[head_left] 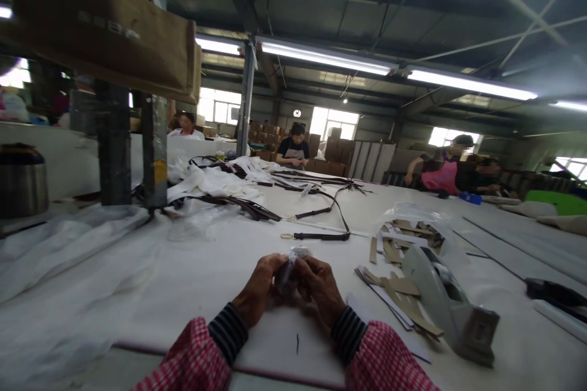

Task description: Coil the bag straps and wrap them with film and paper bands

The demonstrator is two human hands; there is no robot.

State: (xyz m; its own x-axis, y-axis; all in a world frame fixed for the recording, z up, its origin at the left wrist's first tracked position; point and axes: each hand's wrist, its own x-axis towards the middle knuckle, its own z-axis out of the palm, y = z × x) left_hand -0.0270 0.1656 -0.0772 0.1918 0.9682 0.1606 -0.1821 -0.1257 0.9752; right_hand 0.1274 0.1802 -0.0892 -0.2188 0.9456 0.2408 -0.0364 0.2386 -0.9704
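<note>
Clear plastic packet [290, 264]: a small, crinkled, see-through bundle with something dark inside, held just above the white table [192, 293] near its front edge.
Handling, as we judge it: we should pinch the film lightly with our fingertips, keep both hands close together, and work low over the table so that nothing slips out and rolls away.
Left hand [259, 292]: our fingers are curled round the packet's left side, gripping it.
Right hand [321, 290]: clenched on the right side in the same way.
Packet against fingers: it sits between the two sets of fingertips, mostly covered, with only its top showing.
Nearby: cardboard strips [403, 287] and a grey tool [452, 308] lie to our right, apart from the hands; dark straps [321, 220] lie further back.
</note>
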